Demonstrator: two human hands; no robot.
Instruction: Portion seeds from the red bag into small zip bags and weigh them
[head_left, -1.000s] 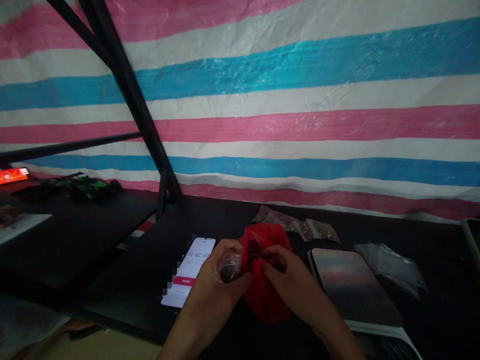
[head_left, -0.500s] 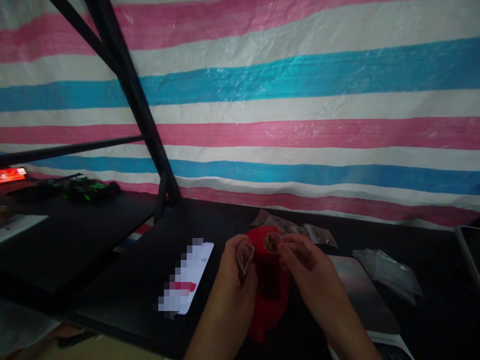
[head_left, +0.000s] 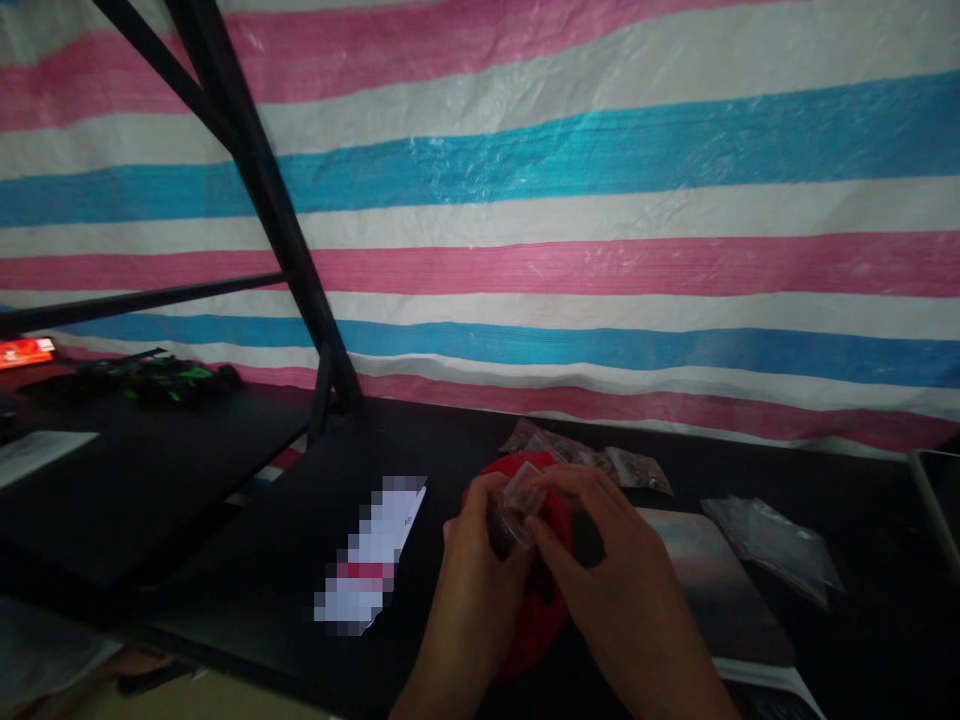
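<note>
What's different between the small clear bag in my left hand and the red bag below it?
Colour: the clear bag is see-through; the red bag is red.
Size: the clear bag is much smaller than the red bag.
Pose: your left hand holds the clear bag up; the red bag sits beneath it.
Both are partly hidden by your hands.

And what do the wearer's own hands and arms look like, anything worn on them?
Both the left hand and the right hand are bare, without gloves. No sleeve, watch or bracelet shows on the visible forearms. The dim picture hides details as small as rings.
</note>
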